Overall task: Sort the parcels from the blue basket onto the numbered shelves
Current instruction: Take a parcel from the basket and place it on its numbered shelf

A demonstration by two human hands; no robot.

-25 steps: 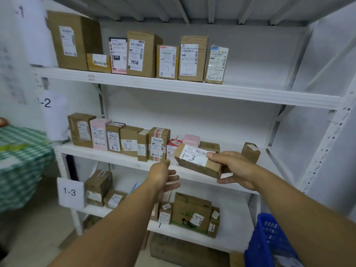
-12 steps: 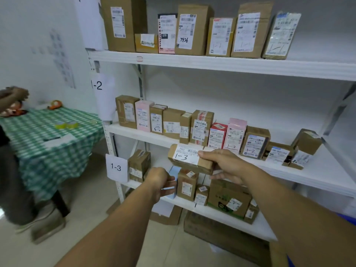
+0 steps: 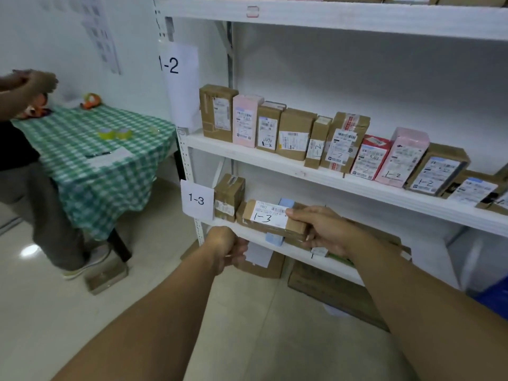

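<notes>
My right hand (image 3: 321, 229) grips a flat brown parcel (image 3: 270, 220) whose white label reads "1-3". The parcel hangs at the front of the shelf tagged 1-3 (image 3: 196, 199), just above its white board (image 3: 247, 236) and right of an upright brown box (image 3: 229, 196). A light blue parcel (image 3: 286, 202) shows behind it. My left hand (image 3: 226, 247) is below the shelf's front edge with its fingers loosely curled and nothing visible in it. A corner of the blue basket (image 3: 494, 295) shows at the right edge.
The shelf tagged 1-2 (image 3: 171, 64) above carries a row of brown, pink and red parcels (image 3: 341, 141). Cardboard boxes (image 3: 327, 287) lie on the floor under the rack. At the left stands a table with a green checked cloth (image 3: 104, 160), and a person (image 3: 27, 149) beside it.
My view has dropped and moved closer to the rack. My right hand has carried the 1-3 parcel down from the 1-2 shelf level to the 1-3 shelf. My left hand has sunk below the shelf edge.
</notes>
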